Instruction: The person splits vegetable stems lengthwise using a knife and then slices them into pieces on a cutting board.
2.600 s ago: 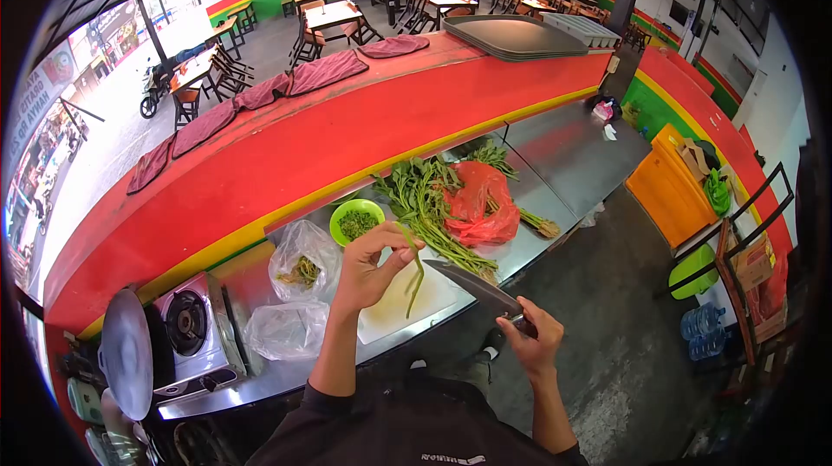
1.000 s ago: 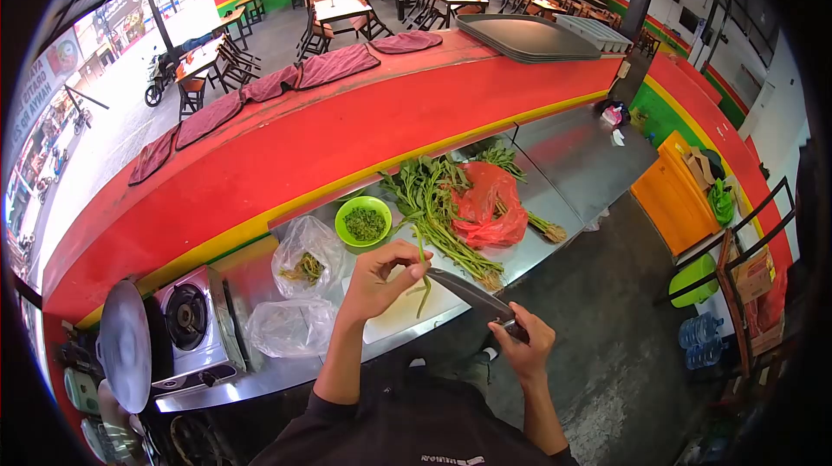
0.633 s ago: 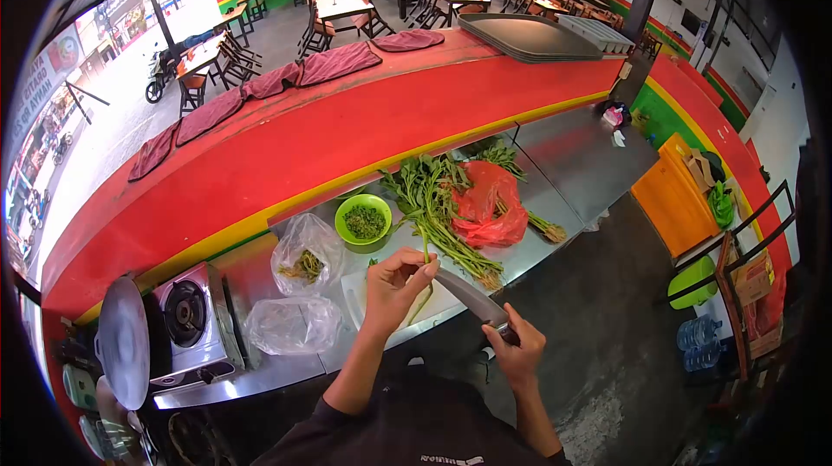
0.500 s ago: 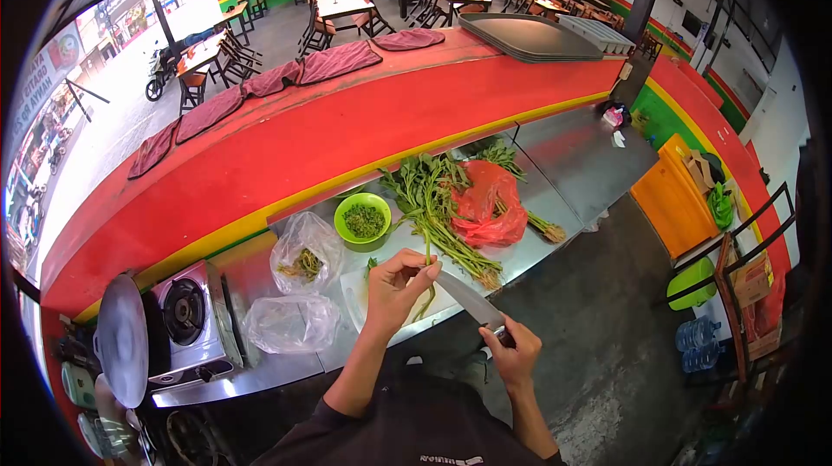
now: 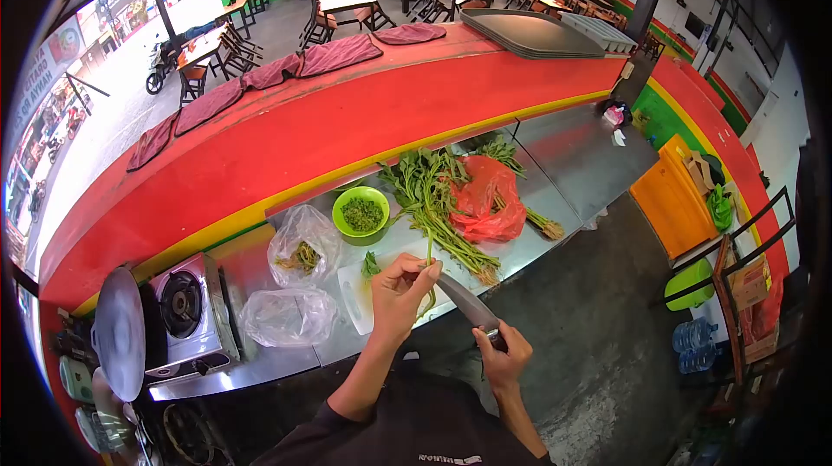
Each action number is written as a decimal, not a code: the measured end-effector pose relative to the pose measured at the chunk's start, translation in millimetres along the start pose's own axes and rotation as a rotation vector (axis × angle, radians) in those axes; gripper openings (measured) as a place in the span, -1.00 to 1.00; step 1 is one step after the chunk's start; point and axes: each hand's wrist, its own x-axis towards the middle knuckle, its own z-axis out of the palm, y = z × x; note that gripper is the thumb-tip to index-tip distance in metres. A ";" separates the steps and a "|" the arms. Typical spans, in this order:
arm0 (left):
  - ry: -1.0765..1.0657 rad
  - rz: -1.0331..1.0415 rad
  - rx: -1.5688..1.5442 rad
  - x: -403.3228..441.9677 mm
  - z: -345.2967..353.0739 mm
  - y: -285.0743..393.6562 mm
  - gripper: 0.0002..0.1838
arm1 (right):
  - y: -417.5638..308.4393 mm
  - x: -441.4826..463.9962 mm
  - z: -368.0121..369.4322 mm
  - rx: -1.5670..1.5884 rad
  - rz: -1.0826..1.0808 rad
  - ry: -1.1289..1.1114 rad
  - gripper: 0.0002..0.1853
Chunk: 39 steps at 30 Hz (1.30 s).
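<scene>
My left hand pinches a green vegetable stem above a white cutting board. In my right hand is a knife gripped by its dark handle, its blade tip at the stem by my left fingers. A small leafy piece lies on the board. Just beyond, a bunch of leafy greens with roots toward me rests on the counter beside a red plastic bag. The green bowl to the left holds chopped greens.
A clear plastic bag with plant scraps and another clear bag lie left of the board. Farther left stand a gas stove and a large wok. A red wall runs behind the steel counter.
My right hand and the knife have shifted slightly left and down. My left hand stays pinched on the stem, and the leafy piece on the board shows more clearly.
</scene>
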 end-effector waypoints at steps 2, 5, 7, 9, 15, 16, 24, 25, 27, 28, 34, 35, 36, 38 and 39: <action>0.039 0.012 -0.036 -2.5 4.4 0.1 -0.96 | -2.9 0.8 -0.6 -0.006 -0.006 0.002 -0.63; 0.055 0.037 -0.059 -7.0 6.9 -4.5 -0.96 | -4.9 -0.1 0.4 0.001 -0.004 0.012 -0.63; 0.061 0.036 -0.054 -10.5 8.1 -4.7 -0.95 | -3.7 -2.2 0.2 0.014 0.004 0.019 -0.63; 0.066 0.035 -0.049 -12.7 9.3 -5.9 -0.93 | -0.5 -5.4 -0.4 -0.031 -0.007 0.008 -0.63; 0.068 0.059 -0.041 -17.1 9.8 -9.7 -0.87 | -1.1 -9.6 3.2 0.043 0.042 0.017 -0.63; 0.060 0.060 -0.026 -18.6 8.7 -12.1 -0.86 | -1.2 -9.6 3.0 0.043 0.042 0.017 -0.63; 0.020 0.017 -0.028 -22.5 16.0 -12.2 -0.84 | -9.3 -5.1 -0.5 0.038 0.051 0.028 -0.64; 0.020 0.002 -0.005 -21.4 14.8 -13.0 -0.85 | -10.3 -4.6 -1.1 0.035 0.050 0.030 -0.64; 0.018 -0.012 0.016 -19.5 14.1 -12.2 -0.85 | -12.8 -3.4 -2.0 0.054 0.067 0.023 -0.64; 0.024 -0.028 0.019 -18.9 14.2 -10.8 -0.87 | -10.7 -4.4 -2.2 0.052 0.065 0.023 -0.64; 0.041 0.037 0.048 -14.1 9.7 -12.2 -0.92 | 3.1 -12.8 0.5 0.040 0.077 0.045 -0.65; 0.047 0.039 0.075 -12.9 8.0 -10.9 -0.89 | 6.6 -15.2 2.0 0.063 0.126 0.055 -0.66; 0.051 0.040 0.075 -11.8 6.2 -9.8 -0.89 | 8.2 -16.3 2.9 0.087 0.175 0.064 -0.68; 0.086 0.068 0.090 -9.2 0.9 -7.1 -0.87 | 6.6 -16.3 2.4 0.124 0.252 0.058 -0.69; 0.091 0.067 0.091 -6.7 -4.9 -6.8 -0.87 | 5.9 -16.5 2.0 0.161 0.330 0.055 -0.70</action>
